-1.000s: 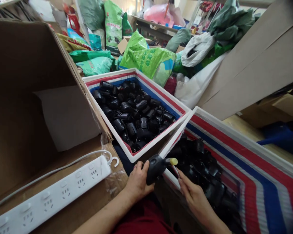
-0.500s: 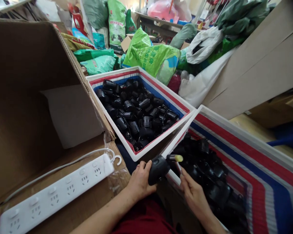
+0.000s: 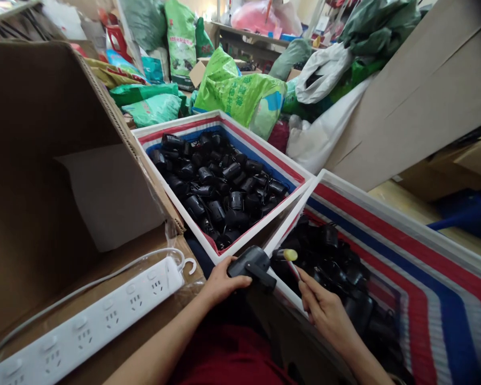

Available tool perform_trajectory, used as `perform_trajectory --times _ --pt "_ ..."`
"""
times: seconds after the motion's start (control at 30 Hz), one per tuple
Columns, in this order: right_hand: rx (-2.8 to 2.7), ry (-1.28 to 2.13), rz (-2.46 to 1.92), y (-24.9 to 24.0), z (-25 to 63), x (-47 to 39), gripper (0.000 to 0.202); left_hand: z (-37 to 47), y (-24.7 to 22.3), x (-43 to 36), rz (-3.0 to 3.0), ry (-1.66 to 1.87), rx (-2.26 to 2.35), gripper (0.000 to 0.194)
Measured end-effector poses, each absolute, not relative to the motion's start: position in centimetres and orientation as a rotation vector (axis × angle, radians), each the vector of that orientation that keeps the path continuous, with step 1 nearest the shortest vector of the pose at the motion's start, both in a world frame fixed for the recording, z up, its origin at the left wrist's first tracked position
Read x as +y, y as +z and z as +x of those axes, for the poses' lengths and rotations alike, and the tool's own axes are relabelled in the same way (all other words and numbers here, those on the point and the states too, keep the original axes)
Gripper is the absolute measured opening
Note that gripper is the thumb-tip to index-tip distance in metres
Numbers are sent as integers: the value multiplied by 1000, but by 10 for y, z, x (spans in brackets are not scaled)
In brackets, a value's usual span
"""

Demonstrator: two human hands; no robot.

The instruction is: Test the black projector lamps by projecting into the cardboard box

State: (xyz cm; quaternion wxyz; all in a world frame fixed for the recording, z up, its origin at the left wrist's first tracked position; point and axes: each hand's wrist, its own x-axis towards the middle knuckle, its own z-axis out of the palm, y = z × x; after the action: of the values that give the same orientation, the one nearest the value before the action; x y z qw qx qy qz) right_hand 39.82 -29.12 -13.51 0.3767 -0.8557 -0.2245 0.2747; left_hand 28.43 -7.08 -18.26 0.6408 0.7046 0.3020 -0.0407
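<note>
My left hand (image 3: 221, 280) grips a black cylindrical device (image 3: 250, 266), which has a flat arm across its side. To its right, my right hand (image 3: 320, 299) holds a small hammer (image 3: 290, 255) by a thin reddish handle; the head is dark metal with a yellowish end. The hammer head is close to the device, with a gap between them. Both hands are in front of two white bins. Many similar black devices (image 3: 224, 187) fill the middle bin (image 3: 220, 256), and more black parts (image 3: 328, 256) lie in the right bin (image 3: 364, 200).
A white power strip (image 3: 88, 326) lies on cardboard at the lower left, beside an open cardboard box (image 3: 36, 187). Green bags (image 3: 240, 91) and a white sack (image 3: 324, 128) are piled behind the bins. A large cardboard sheet (image 3: 417, 101) leans at the right.
The black device has turned in my left hand and now shows its flat arm. That hand has shifted slightly left and up. The view has moved a little.
</note>
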Motion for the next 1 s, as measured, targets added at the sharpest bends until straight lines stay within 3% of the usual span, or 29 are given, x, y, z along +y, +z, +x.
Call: perform_trajectory --times 0.43,1.0 --pt "-830 605 -2240 -124 409 -263 48 284 -181 -68 1548 -99 690 53" --pt "-756 611 -2288 -118 412 -268 52 281 -179 -70 1559 -99 670 52"
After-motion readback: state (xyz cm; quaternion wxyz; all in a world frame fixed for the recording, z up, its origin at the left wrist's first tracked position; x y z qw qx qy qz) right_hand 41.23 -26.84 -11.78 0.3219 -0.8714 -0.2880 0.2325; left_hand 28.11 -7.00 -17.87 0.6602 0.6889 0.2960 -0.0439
